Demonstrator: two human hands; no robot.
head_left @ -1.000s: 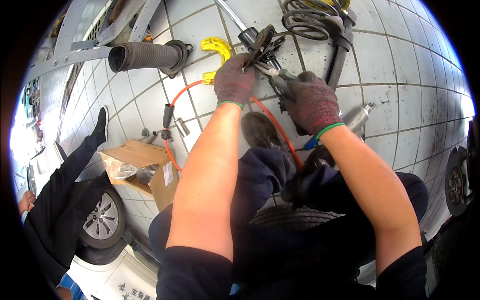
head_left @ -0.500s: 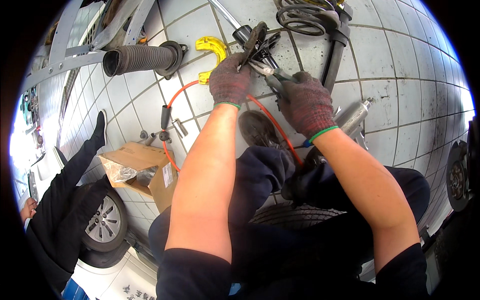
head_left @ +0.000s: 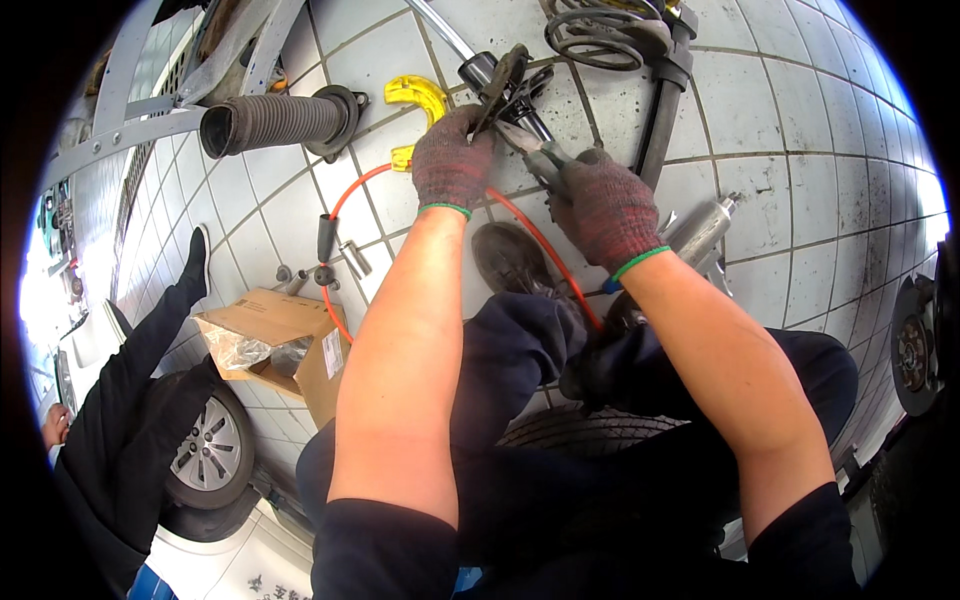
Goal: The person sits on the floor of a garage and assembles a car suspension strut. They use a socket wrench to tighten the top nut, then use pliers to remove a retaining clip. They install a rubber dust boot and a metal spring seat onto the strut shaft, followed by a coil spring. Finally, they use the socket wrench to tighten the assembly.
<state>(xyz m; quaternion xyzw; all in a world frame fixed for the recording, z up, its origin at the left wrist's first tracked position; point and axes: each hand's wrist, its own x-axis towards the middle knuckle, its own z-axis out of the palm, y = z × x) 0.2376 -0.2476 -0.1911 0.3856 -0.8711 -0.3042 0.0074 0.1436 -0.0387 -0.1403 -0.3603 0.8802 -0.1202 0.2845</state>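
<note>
A shock absorber strut (head_left: pixel 478 68) with a shiny rod lies on the tiled floor in front of me. Its lower end has a dark metal bracket (head_left: pixel 512 88). My left hand (head_left: pixel 453 160), in a dark red-grey knit glove, is closed on the edge of this bracket. My right hand (head_left: pixel 608 205), gloved alike, is wrapped round the handles of a pair of pliers (head_left: pixel 545 160). The jaws point left and reach to the bracket beside my left fingers; whether they grip anything is hidden.
Around lie a ribbed dust boot (head_left: pixel 280 122), a yellow C-shaped clamp piece (head_left: pixel 420 92), an orange air hose (head_left: pixel 345 195), a coil spring (head_left: pixel 600 45), a second strut (head_left: pixel 660 120), an air tool (head_left: pixel 702 232) and a cardboard box (head_left: pixel 270 310). Another person's leg (head_left: pixel 150 340) is at left.
The whole view has shifted slightly. My right hand and the pliers have turned a little, with the handles closer together. My left hand keeps its hold on the bracket.
</note>
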